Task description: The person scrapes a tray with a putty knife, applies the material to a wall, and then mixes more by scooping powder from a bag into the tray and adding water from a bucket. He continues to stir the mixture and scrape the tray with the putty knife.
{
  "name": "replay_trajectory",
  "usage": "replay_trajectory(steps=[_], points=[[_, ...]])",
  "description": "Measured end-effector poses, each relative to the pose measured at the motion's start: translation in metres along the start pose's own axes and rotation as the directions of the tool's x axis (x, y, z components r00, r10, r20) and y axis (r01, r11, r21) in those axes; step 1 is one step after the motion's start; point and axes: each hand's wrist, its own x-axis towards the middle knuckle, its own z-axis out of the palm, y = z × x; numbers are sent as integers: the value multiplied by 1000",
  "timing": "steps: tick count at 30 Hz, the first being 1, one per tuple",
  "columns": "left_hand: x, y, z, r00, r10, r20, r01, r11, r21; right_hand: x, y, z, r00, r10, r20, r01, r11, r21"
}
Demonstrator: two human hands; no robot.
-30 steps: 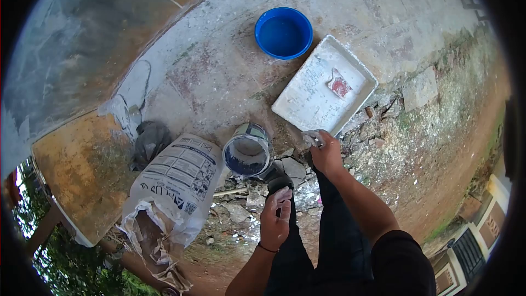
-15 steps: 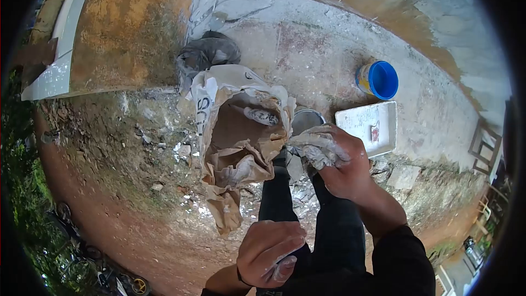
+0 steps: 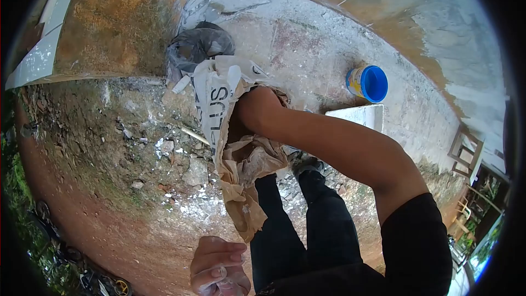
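Observation:
My right hand (image 3: 259, 105) is inside the mouth of a torn paper sack (image 3: 215, 114), printed with "PLUS" in large letters. Only the wrist and the back of the hand show; the fingers are hidden in the sack, and so is whatever they touch. A torn brown flap of the sack hangs toward me, above my left hand (image 3: 219, 267). That hand is held low in front of me, its fingers loosely curled and dusted with white powder; nothing can be made out in it.
A blue-rimmed bucket (image 3: 375, 83) stands on the concrete ledge at the right. My forearm partly covers a white tray (image 3: 356, 116). A grey plastic bag (image 3: 200, 46) lies behind the sack. A pale stick (image 3: 195, 136) and rubble lie left of it. A wooden frame (image 3: 466, 151) leans far right.
My right hand has gone from beside the sack, where it held a crumpled whitish clump, into the sack's mouth. My left hand has shifted left and turned. The view has moved slightly.

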Motion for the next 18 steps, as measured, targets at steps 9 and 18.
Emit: replay_trajectory(steps=[9, 18], points=[[-12, -9, -5, 990, -116, 84, 120, 992, -45, -13, 12, -9, 982, -181, -48, 179, 982, -55], [-21, -9, -11, 989, -145, 31, 146, 989, -24, -17, 21, -25, 948, -271, 168, 286, 955, -73]])
